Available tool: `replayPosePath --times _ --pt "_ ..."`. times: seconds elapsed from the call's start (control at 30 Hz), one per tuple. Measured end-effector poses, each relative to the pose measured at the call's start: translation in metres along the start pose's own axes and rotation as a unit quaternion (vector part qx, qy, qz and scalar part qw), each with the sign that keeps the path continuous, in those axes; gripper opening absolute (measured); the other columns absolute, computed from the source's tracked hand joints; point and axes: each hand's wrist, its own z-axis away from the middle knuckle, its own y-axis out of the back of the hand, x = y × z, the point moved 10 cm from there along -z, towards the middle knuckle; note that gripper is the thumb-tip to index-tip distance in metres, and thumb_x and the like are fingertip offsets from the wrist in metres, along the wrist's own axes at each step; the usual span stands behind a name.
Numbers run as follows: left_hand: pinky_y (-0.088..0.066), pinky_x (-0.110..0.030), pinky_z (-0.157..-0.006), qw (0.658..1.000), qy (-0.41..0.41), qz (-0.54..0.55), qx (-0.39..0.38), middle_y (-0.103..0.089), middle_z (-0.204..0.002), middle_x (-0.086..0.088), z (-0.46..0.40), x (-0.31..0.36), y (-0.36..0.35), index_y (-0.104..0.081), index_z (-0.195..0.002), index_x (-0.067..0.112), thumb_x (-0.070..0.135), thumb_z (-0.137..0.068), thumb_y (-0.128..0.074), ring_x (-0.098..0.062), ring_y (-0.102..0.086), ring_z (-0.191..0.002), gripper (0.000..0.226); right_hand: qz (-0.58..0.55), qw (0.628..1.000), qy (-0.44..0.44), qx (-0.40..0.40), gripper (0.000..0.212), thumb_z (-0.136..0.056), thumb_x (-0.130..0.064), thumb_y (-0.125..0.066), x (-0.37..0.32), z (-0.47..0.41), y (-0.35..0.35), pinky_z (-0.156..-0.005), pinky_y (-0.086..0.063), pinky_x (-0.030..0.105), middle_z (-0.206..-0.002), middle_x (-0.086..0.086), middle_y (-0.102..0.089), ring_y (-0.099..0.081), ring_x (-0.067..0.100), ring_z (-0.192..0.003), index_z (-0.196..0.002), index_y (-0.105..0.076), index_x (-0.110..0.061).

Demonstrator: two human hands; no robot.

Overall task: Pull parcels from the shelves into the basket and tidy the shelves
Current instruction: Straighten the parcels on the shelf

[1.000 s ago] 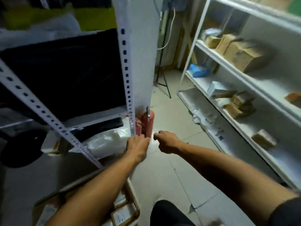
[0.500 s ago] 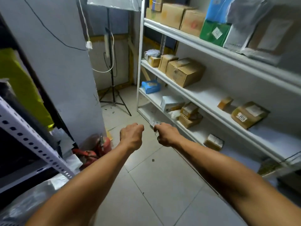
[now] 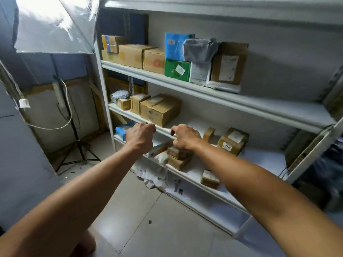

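Left hand: fingers curled into a loose fist, holding nothing, raised before the white metal shelving unit.
Right hand: fingers curled, nothing seen in it; whether it touches the shelf edge cannot be told.
Nearest parcels: small brown cardboard boxes stacked in two, just below the right hand.
Middle shelf: large brown taped carton; labelled brown box to the right.
Top shelf: green box, blue packet.
Basket: not seen.

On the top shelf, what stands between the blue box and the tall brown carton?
In the head view, a grey plastic mailer bag stands between the blue box and the tall brown carton.
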Motion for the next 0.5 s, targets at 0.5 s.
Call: replayPosePath --times 0.5 --pt "-0.039 -0.031 -0.072 0.986 -0.121 0.112 -0.029 -0.065 -0.122 -0.003 -0.229 0.097 -0.027 -0.066 -0.115 0.028 0.017 -0.083 -0.064 -0.03 -0.063 -0.112 0.033 -0.011 0.983 -0.156 0.093 0.033 -0.091 -0.02 -0.065 0.148 -0.114 0.073 -0.085 -0.051 0.036 -0.124 0.006 -0.062 -0.062 0.03 -0.107 -0.123 -0.061 -0.024"
